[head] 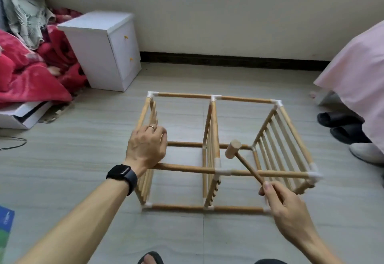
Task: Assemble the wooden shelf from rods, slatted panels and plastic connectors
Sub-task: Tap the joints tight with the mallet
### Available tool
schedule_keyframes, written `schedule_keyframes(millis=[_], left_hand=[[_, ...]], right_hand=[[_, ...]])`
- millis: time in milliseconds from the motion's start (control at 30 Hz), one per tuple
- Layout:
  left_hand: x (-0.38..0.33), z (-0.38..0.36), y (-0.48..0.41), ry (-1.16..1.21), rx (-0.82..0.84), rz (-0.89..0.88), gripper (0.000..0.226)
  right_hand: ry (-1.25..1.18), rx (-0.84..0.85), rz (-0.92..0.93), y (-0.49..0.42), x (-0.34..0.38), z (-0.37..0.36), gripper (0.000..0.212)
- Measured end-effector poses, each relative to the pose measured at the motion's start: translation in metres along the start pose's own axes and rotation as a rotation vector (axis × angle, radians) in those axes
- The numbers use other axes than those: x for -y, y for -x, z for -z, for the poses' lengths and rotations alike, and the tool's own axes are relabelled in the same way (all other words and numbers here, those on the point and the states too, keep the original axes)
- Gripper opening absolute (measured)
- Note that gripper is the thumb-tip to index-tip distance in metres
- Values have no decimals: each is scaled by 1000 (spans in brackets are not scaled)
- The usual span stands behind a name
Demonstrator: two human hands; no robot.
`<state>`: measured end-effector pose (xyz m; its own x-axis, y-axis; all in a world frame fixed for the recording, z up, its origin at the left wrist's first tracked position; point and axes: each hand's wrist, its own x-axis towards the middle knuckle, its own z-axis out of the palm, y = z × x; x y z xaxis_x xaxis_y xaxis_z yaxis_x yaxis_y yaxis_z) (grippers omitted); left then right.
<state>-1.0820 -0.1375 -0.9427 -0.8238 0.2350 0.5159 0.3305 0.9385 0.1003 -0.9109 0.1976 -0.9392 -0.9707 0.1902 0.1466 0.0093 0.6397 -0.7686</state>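
Left hand [146,148] presses flat, fingers curled over the top corner of the left slatted panel [148,116], clamping the shelf frame [216,151] so it won't skid or rack under a blow. Black watch [122,175] on that wrist, ring on one finger. Right hand [284,207] is closed around the thin handle end of a small wooden mallet [233,149], head raised just above the near top rod [187,168] close to the middle white connector [223,172]; grip far back on the handle, probably for swing. Judging by that, the step is tapping joints home. Frame lies on its side on the tiled floor [83,159], three slatted panels upright, left, middle and right, joined by long rods with white plastic connectors at corners. Looks nearly assembled; right near corner connector [313,175] seems a bit skewed, can't tell if seated. Further out: white bedside cabinet [108,47] by the wall, red blanket [31,76] heaped at left, pink cloth [357,66] at right with dark slippers [340,126] under it. A sandalled toe [150,258] at the bottom edge.
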Motion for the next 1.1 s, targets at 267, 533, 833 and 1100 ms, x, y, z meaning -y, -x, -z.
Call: schedule_keyframes(millis=[267, 533, 833, 1100], left_hand=[[-103, -17, 42, -59, 458, -201, 22], [-108, -28, 33, -154, 525, -25, 22], [-108, -25, 33, -157, 557, -46, 21], [-109, -22, 34, -157, 532, -56, 22]], right_hand=[[157, 137, 81, 19, -13, 0, 30], [28, -48, 236, 15, -1, 8, 38], [204, 66, 213, 15, -5, 4, 45], [270, 163, 148, 13, -4, 6, 43]])
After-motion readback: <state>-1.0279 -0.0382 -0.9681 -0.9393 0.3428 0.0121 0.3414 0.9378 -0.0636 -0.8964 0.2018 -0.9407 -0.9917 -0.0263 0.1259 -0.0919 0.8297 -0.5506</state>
